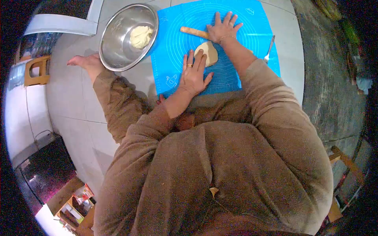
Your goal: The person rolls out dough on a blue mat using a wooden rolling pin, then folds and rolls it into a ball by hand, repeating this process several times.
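A flattened piece of pale dough point(211, 54) lies on a blue silicone baking mat point(169, 59) printed with white circles. My left hand point(193, 74) is open, its straight fingers resting over the dough's left side. Beyond the dough, my right hand point(224, 29) is spread out over the mat, fingers apart. A wooden rolling pin point(193, 32) lies behind the dough, and its right end disappears at the heel of my right hand.
A steel bowl point(108, 49) with a lump of dough point(141, 36) stands left of the mat on the tiled floor, close to my bare foot point(88, 63). A metal utensil point(269, 49) lies at the mat's right edge. An orange-brown stool point(37, 70) is at far left.
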Motion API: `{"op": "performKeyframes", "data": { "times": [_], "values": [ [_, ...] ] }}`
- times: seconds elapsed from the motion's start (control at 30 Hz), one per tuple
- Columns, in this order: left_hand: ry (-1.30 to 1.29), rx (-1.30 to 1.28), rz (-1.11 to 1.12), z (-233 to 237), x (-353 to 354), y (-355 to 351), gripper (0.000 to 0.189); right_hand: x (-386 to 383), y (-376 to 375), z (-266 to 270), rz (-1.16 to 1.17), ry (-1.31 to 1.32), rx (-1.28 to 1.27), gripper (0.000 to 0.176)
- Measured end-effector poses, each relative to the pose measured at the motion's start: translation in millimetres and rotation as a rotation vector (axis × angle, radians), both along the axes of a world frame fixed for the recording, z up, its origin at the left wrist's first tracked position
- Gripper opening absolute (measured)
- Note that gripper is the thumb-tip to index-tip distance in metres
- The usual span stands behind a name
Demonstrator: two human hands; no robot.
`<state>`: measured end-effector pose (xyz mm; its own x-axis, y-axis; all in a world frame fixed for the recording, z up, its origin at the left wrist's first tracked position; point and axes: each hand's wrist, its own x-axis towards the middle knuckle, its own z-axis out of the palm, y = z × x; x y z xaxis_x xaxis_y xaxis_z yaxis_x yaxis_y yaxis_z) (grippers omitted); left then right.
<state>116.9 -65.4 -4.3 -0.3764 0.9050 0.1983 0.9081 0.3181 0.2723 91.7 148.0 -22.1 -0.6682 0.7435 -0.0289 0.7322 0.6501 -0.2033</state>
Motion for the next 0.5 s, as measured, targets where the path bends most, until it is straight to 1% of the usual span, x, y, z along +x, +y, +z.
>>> {"op": "performKeyframes", "data": {
  "times": [0.1, 0.2, 0.3, 0.37, 0.4, 0.47, 0.5],
  "values": [
    [-0.022, 0.047, 0.027, 1.9, 0.1, -1.2, 0.065, 1.5, 8.0, -4.8, 0.011, 0.266, -0.052, 0.065],
    [-0.028, 0.065, 0.051, -2.2, 3.2, -2.5, 0.065, 7.7, 7.8, 31.3, -0.008, 0.082, -0.177, 0.060],
    [-0.032, 0.042, 0.057, -5.1, -0.2, -1.8, 0.063, 25.6, -14.6, 59.6, 0.286, -0.073, -0.046, 0.048],
    [-0.050, 0.010, 0.068, -7.0, -0.3, -2.2, 0.062, 32.7, -15.1, 35.8, 0.351, -0.030, -0.013, 0.042],
    [-0.050, 0.034, 0.076, -8.9, -0.6, -2.5, 0.060, 36.8, -14.1, 30.8, 0.386, -0.009, 0.005, 0.039],
    [-0.047, 0.081, 0.089, -12.7, -3.1, -2.8, 0.058, 43.1, -1.5, 25.1, 0.347, 0.022, -0.067, 0.035],
    [-0.079, 0.141, 0.131, -14.0, -5.6, -0.6, 0.057, 47.5, 1.9, 30.6, 0.326, 0.040, -0.105, 0.033]
  ]
}}
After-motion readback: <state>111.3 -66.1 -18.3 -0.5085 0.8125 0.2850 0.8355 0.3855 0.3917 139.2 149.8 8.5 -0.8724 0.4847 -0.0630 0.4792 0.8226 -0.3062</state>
